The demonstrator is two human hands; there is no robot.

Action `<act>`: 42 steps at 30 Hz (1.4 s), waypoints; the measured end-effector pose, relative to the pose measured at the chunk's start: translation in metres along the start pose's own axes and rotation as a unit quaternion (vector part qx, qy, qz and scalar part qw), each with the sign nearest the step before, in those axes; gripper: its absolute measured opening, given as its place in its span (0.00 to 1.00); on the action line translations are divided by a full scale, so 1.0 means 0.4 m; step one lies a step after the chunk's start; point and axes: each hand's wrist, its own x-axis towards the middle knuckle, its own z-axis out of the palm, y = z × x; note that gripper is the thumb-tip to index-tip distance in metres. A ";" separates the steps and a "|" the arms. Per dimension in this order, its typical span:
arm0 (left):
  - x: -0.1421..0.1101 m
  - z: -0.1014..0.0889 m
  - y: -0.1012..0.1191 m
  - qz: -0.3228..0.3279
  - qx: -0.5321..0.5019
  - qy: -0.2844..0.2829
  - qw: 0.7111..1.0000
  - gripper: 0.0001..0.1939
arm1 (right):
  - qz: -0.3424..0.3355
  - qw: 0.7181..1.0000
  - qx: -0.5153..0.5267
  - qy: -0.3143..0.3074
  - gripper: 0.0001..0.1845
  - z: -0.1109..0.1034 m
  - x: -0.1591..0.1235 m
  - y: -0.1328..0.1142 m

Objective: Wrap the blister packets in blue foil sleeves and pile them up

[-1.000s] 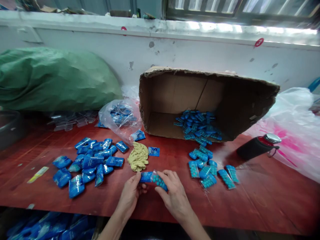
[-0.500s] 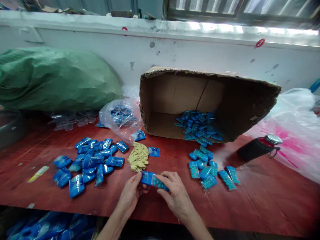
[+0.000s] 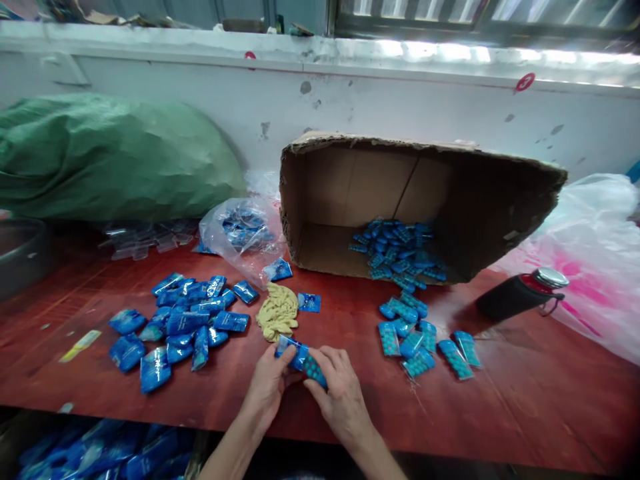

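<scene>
My left hand (image 3: 266, 387) pinches a blue printed plastic pouch (image 3: 294, 351) near the front of the table. In my right hand (image 3: 341, 390) is a small clear pack of turquoise balls (image 3: 315, 372), its near end by the pouch's mouth. The two meet end to end or overlap; my fingers hide how deep the pack sits. Just beyond my hands lie a crumpled yellow glove (image 3: 278, 312) and a flat blue pouch (image 3: 309, 303). Loose ball packs (image 3: 413, 343) lie to the right, and filled-looking blue pouches (image 3: 187, 323) form a pile to the left.
A cardboard box (image 3: 325, 250) on its side holds many ball packs. A black bottle (image 3: 513, 297) stands tilted-looking at right, near white plastic bags (image 3: 595, 260). A clear bag of pouches (image 3: 245, 230), a green sack (image 3: 120, 157) and a yellow cutter (image 3: 80, 347) are left.
Both hands have shifted slightly, the right one leftward toward the left. The pouch and the ball pack have tilted, with their right end lower.
</scene>
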 end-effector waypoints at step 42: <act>-0.029 0.048 -0.032 -0.073 -0.068 -0.123 0.987 0.07 | 0.302 0.804 0.503 0.098 0.11 0.057 -0.005 0.030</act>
